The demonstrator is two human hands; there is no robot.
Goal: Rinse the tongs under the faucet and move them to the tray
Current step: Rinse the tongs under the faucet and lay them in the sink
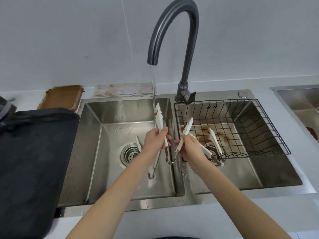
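Note:
One pair of white-tipped tongs (159, 118) is spread wide over the divider between the two basins, its metal hinge hanging low. My left hand (154, 141) grips the left arm, whose brown-stained tip sits in the water stream from the dark faucet (187, 49). My right hand (191, 148) grips the right arm, which points up over the right basin. A second pair (152, 169) lies in the left basin (96, 135) beside the drain. A third pair (214, 143) lies in the wire basket (250, 121). The black tray (34, 161) lies on the counter to the left.
A brown, stained tray (60, 98) and a stained cloth (124, 90) lie behind the left basin. Brown residue marks the right basin floor under the basket. Another steel sink (300, 99) shows at the far right edge.

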